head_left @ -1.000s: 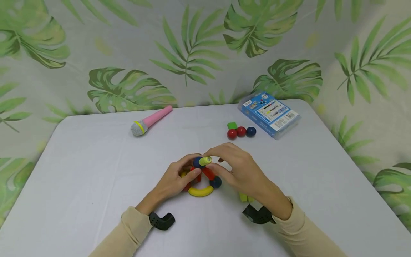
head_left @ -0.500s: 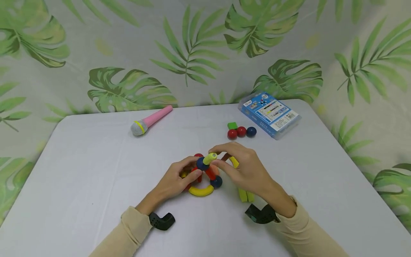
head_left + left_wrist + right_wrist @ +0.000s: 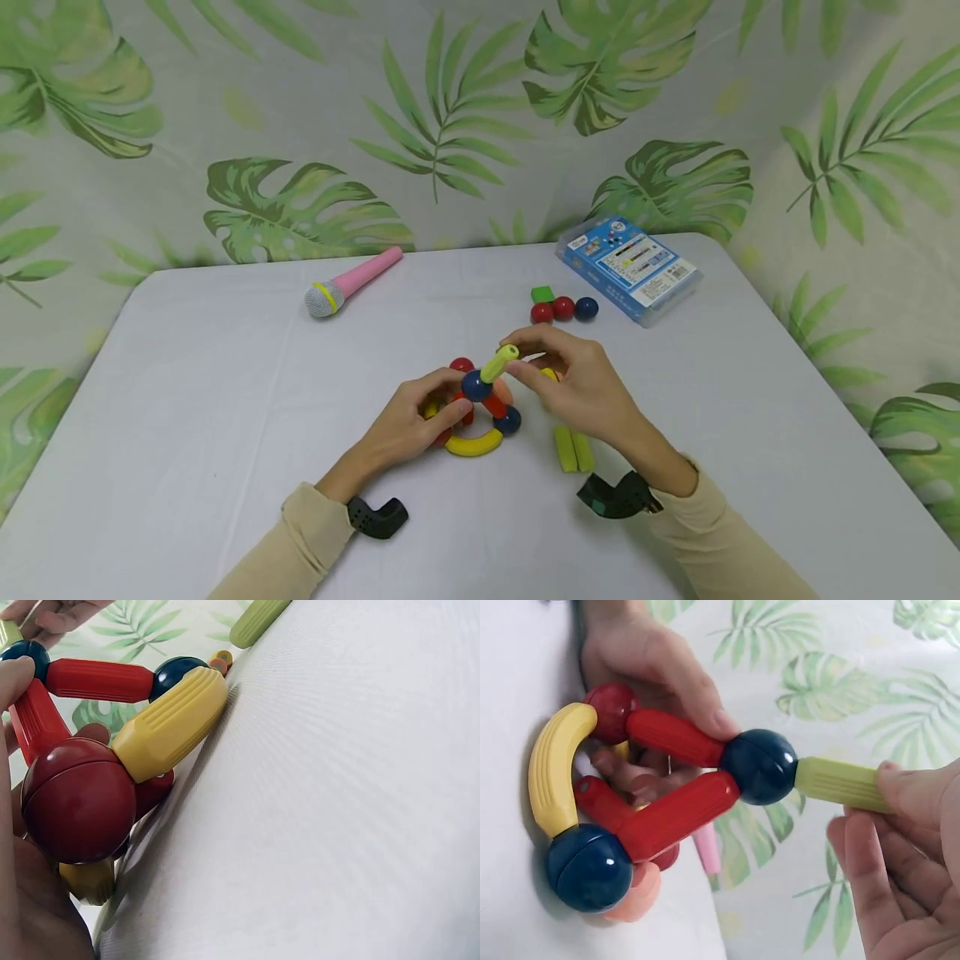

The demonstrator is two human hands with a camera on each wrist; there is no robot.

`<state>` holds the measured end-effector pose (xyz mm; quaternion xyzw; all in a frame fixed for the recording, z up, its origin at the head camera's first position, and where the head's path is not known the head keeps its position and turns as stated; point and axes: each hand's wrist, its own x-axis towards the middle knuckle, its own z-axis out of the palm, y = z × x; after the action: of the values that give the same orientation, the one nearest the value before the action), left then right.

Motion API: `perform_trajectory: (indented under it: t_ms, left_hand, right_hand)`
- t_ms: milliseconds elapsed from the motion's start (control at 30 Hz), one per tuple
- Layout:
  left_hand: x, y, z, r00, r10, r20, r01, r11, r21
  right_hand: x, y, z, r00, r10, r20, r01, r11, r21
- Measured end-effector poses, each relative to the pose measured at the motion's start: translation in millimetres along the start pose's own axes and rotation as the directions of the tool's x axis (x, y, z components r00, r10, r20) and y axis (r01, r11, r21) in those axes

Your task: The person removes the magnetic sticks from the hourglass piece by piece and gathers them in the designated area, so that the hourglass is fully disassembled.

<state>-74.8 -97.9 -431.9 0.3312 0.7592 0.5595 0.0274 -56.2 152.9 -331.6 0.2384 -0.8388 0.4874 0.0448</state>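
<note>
A toy frame of coloured balls and building sticks stands on the table, with a curved yellow stick (image 3: 475,444) at its near side and a blue ball (image 3: 476,386) on top. My left hand (image 3: 408,421) holds the frame from the left; its thumb presses by the top ball. Two red sticks (image 3: 679,816) slope up to that ball in the right wrist view. A light green stick (image 3: 498,364) juts from the ball, touching it, and my right hand (image 3: 581,379) pinches its free end. A dark red ball (image 3: 79,800) sits at a lower corner; left fingers are partly hidden behind the frame.
Two light green sticks (image 3: 573,450) lie right of the frame. Further back are red balls (image 3: 562,308), a blue ball (image 3: 587,308) and a green block (image 3: 542,294). A blue toy box (image 3: 630,268) and a pink microphone (image 3: 356,281) lie near the far edge.
My right hand has moved up and to the right with the light green stick. The top blue ball has shifted slightly right with it. My left hand stays nearly still.
</note>
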Motion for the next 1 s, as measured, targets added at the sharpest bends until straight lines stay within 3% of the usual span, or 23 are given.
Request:
perform_trajectory:
  t_ms: [133, 300, 467, 700, 1000]
  left_hand:
    - [-0.1, 0.6, 0.4, 1.000, -0.009, 0.004, 0.009, 1.000, 0.005]
    - [0.3, -0.7, 0.3, 1.000, 0.006, 0.002, -0.006, 1.000, 0.007]
    - [-0.2, -2.4, 0.3, 0.999, 0.030, -0.036, -0.031, 0.999, -0.010]
    - [-2.4, -0.9, -0.9, 0.995, 0.030, -0.097, -0.032, 0.999, -0.015]
    - [-0.1, -2.4, -1.8, 0.987, 0.077, -0.141, -0.076, 0.997, 0.014]
  right_hand:
    - [-0.4, -0.3, -5.1, 0.996, 0.089, -0.021, -0.088, 0.995, 0.054]
    - [-1.4, -2.7, -13.0, 0.997, 0.038, -0.073, -0.042, 0.998, -0.047]
    - [-6.6, 0.1, -22.6, 0.996, 0.049, -0.081, -0.055, 0.996, -0.073]
    - [-24.3, 19.2, -38.7, 0.991, 0.131, 0.012, -0.127, 0.977, -0.170]
    - [-57.7, 48.1, -58.0, 0.961, 0.245, 0.130, -0.213, 0.951, -0.225]
